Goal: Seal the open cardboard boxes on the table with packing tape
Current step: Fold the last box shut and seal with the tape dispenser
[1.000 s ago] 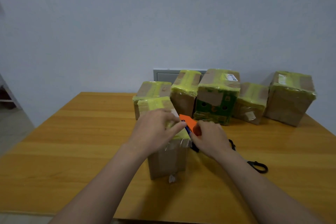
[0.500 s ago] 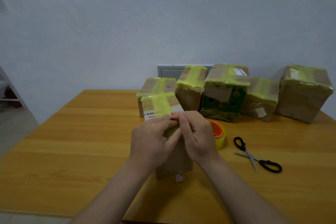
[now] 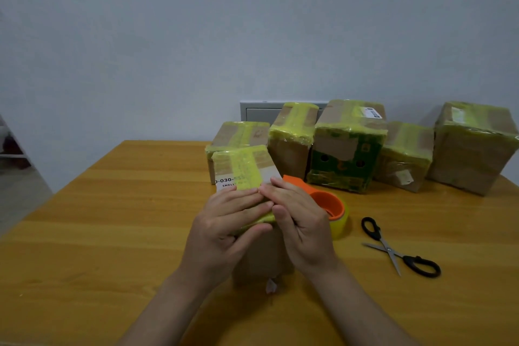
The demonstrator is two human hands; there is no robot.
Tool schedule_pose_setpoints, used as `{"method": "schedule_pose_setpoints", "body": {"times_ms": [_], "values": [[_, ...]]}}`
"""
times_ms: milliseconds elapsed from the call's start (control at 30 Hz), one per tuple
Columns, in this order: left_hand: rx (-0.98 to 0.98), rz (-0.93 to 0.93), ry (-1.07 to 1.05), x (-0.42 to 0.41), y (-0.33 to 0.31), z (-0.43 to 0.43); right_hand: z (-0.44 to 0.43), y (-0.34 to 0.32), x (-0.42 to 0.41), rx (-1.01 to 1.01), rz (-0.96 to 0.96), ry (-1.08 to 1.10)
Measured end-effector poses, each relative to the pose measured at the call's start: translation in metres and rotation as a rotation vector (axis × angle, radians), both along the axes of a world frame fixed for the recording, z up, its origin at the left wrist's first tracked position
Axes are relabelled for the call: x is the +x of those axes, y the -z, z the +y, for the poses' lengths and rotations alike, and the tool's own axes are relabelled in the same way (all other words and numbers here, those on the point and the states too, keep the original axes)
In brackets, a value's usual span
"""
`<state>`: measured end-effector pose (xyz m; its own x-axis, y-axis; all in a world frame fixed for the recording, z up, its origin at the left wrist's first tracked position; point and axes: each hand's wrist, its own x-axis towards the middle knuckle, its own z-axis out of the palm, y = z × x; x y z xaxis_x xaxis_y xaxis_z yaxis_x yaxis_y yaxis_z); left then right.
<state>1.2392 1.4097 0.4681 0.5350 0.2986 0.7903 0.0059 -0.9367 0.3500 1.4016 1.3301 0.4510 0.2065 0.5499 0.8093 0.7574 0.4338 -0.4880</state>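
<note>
Box w/ yellow tape stands mid-surface; left hand & right hand, grip released, press flat fingers on tape at its near top edge. Risk: uneven rubbing could leave creases, so seal lifts

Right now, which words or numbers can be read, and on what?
"0-030-": white label on the near box; the rest is under yellow tape.
"SMELL": same label, second line, cut off.
Stickers on the green-printed box and the far-right box: too small to read.
</note>
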Motion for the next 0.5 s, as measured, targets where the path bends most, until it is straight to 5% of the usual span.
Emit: {"method": "schedule_pose_setpoints", "body": {"times_ms": [167, 500], "values": [[-0.165, -0.036, 0.061, -0.008, 0.003, 0.0, -0.014, -0.009, 0.01, -0.209, 0.066, -0.179], [-0.076, -0.124, -0.036, -0.007, 0.022, -0.006, -0.02, -0.016, 0.011, -0.28, 0.225, -0.297]]}}
